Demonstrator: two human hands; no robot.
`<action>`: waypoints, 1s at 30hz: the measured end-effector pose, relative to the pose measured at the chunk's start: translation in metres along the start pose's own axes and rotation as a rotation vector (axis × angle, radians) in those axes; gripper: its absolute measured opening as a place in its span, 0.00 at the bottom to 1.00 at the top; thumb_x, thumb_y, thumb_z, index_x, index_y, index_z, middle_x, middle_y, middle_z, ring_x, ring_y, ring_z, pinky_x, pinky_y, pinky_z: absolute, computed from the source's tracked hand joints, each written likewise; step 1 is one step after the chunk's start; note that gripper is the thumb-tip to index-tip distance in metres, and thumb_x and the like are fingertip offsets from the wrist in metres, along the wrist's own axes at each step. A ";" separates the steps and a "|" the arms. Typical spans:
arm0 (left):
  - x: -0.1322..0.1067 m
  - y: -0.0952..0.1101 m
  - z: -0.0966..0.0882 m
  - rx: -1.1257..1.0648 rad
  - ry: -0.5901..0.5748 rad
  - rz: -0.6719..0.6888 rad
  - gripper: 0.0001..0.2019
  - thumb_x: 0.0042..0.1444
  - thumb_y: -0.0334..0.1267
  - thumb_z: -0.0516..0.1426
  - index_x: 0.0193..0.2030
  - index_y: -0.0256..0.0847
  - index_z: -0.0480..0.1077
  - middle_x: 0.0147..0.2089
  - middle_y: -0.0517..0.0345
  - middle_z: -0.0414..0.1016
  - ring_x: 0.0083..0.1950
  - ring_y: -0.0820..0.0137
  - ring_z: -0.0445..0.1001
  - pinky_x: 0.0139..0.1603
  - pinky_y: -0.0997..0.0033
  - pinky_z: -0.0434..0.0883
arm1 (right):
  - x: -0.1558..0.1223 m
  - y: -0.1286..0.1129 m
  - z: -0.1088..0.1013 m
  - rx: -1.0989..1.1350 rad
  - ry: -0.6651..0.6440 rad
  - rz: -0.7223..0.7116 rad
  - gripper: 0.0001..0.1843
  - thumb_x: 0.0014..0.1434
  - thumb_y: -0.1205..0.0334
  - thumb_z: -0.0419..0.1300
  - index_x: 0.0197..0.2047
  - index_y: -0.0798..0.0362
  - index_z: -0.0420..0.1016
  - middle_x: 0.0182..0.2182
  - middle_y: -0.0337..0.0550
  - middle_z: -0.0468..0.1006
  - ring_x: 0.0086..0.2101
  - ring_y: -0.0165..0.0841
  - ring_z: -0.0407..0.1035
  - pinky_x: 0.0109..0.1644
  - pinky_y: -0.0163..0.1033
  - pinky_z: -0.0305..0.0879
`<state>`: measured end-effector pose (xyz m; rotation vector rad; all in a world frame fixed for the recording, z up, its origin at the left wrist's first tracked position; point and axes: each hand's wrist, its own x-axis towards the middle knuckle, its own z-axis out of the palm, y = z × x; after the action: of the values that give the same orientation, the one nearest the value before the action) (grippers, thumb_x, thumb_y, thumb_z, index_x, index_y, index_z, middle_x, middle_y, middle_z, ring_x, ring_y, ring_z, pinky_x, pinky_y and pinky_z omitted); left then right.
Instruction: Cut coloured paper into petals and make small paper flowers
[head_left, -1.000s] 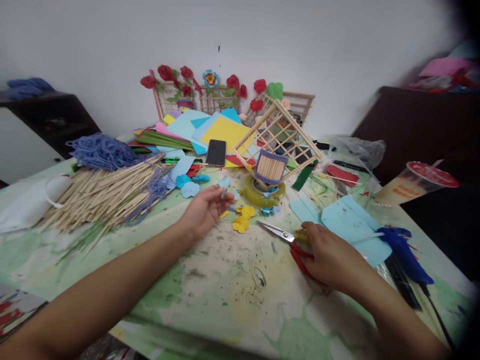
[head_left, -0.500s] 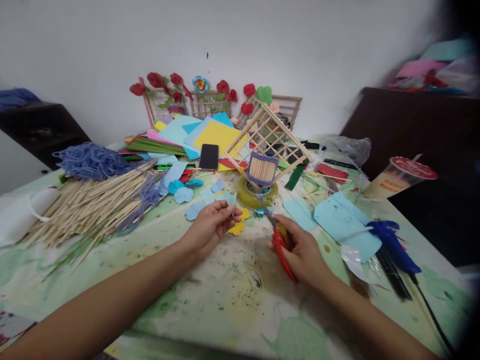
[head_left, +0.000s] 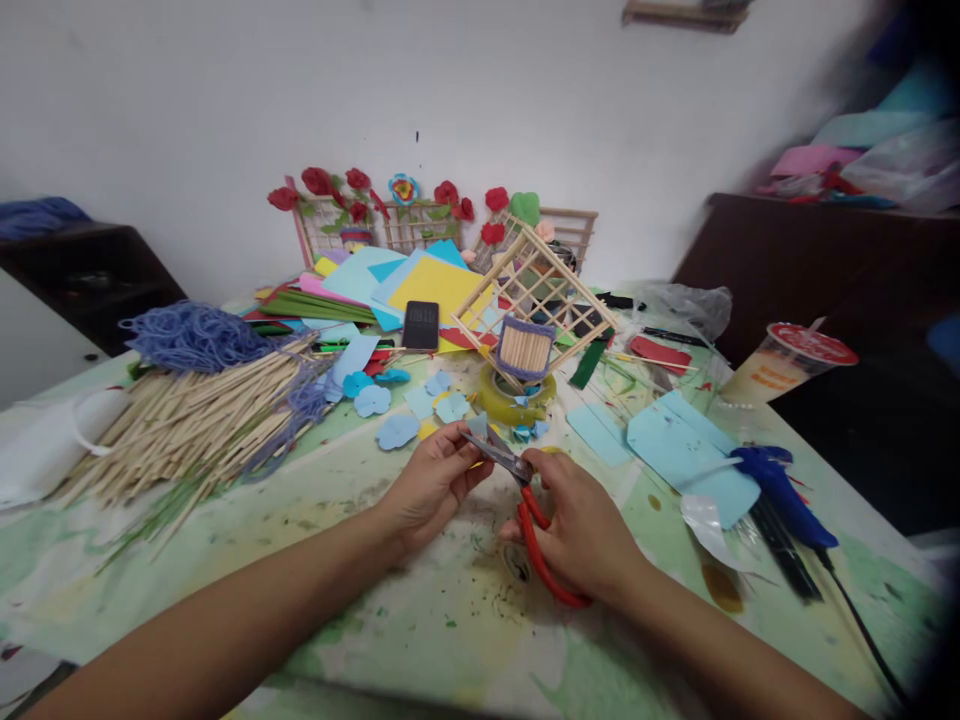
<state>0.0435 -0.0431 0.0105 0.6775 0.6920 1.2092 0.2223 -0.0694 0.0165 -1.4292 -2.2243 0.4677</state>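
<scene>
My left hand [head_left: 435, 482] pinches a small light blue paper piece [head_left: 477, 424] just above the table. My right hand [head_left: 581, 525] grips red-handled scissors [head_left: 525, 500], whose steel blades point left and reach that paper piece. Both hands meet at the middle of the paint-stained table [head_left: 420, 620]. Cut blue paper flowers [head_left: 397, 430] and a yellow scrap lie just beyond my fingers.
A heap of wooden sticks [head_left: 187, 420] with blue yarn [head_left: 195, 335] lies left. Coloured paper sheets [head_left: 431, 280], a black phone [head_left: 421, 324], a stick lattice [head_left: 536, 285] and tape roll [head_left: 517, 400] stand behind. Light blue sheets [head_left: 675, 445], a blue glue gun [head_left: 780, 490] and a drink cup [head_left: 787, 365] sit right.
My right hand picked the scissors up from the table and carried them left to the paper piece. My left hand drew nearer, still pinching the paper.
</scene>
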 end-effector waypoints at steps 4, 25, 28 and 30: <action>0.001 -0.002 0.000 0.018 0.007 -0.003 0.10 0.45 0.31 0.66 0.35 0.37 0.71 0.34 0.60 0.75 0.33 0.79 0.72 0.36 0.81 0.71 | 0.000 0.002 0.000 -0.012 -0.011 -0.012 0.26 0.52 0.50 0.60 0.51 0.54 0.65 0.38 0.48 0.70 0.38 0.40 0.65 0.41 0.43 0.62; 0.004 -0.008 -0.004 0.122 -0.013 0.048 0.10 0.45 0.36 0.66 0.33 0.36 0.73 0.30 0.59 0.74 0.31 0.77 0.70 0.36 0.79 0.68 | -0.002 0.000 -0.001 -0.048 -0.041 -0.029 0.23 0.54 0.48 0.57 0.48 0.54 0.66 0.36 0.48 0.72 0.37 0.40 0.68 0.39 0.41 0.62; 0.005 -0.008 -0.005 0.156 -0.021 0.060 0.10 0.45 0.37 0.66 0.33 0.36 0.74 0.30 0.59 0.74 0.31 0.77 0.70 0.37 0.78 0.68 | -0.001 0.001 0.000 -0.053 -0.035 -0.035 0.23 0.54 0.46 0.58 0.47 0.54 0.67 0.37 0.48 0.73 0.38 0.40 0.68 0.39 0.41 0.63; 0.005 -0.007 -0.006 0.187 -0.017 0.071 0.10 0.45 0.38 0.66 0.33 0.36 0.74 0.29 0.58 0.74 0.31 0.76 0.70 0.37 0.77 0.67 | -0.001 0.002 -0.001 -0.057 -0.030 -0.036 0.24 0.54 0.45 0.58 0.47 0.53 0.67 0.37 0.49 0.73 0.38 0.41 0.69 0.39 0.41 0.63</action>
<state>0.0443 -0.0394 0.0010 0.8731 0.7786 1.2118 0.2246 -0.0697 0.0156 -1.4172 -2.3002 0.4194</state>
